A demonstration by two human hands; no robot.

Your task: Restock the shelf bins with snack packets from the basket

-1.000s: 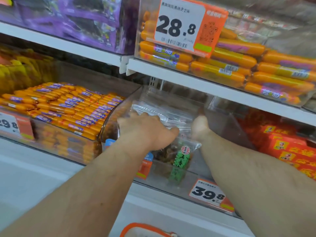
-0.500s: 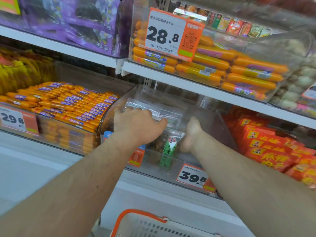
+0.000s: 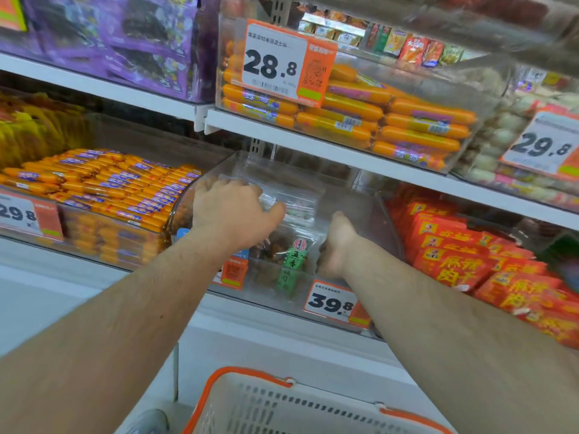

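I see both bare forearms reaching forward into a clear plastic bin [image 3: 369,211] on the middle shelf [image 3: 219,311] of a shop display. My left hand [image 3: 233,213] lies palm down, fingers spread, over a heap of clear snack packets [image 3: 291,202] at the bin's left side, with the thumb stretched toward the middle; I cannot tell whether the fingertips pinch a packet or just press on the pile. My right hand [image 3: 336,242] is apart from it, at the right side of the bin, turned edge-on, and its fingers are hidden behind the wrist, so I cannot tell what it grasps, if anything. Between the 2 hands stands a clear packet with a green label [image 3: 293,264], brown pieces showing inside it, just behind the bin's front wall. A price tag reading 39.8 [image 3: 332,303] hangs on the bin's front. To the left, a neighbouring bin holds orange sausage sticks [image 3: 103,189]; to the right lie red and orange packets [image 3: 463,261]. On the shelf above, larger orange sausages [image 3: 416,126] sit behind a tag reading 28.8 [image 3: 275,65]. Below my arms, at the lower edge of the view, is the rim of a pale basket [image 3: 282,402] with orange trim.
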